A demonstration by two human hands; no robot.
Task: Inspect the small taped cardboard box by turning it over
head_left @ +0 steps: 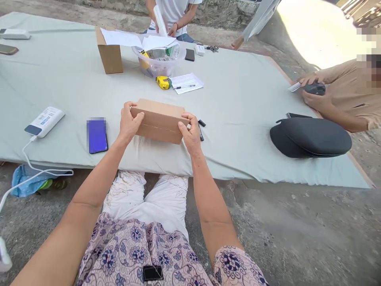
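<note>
A closed brown cardboard box (159,119) rests on the pale green cloth (238,103) right in front of me. My left hand (128,124) grips its left end, fingers curled over the top edge. My right hand (190,133) clasps the right end, thumb on top. Just right of the box lies a black marker (201,129).
A phone (97,136) and a white power bank (44,121) with its cable lie to the left. Farther back are an open carton (109,53), a plastic bowl (159,59), a yellow tape measure (163,82) and papers (187,82). A black cap (311,137) sits right. Two other people work nearby.
</note>
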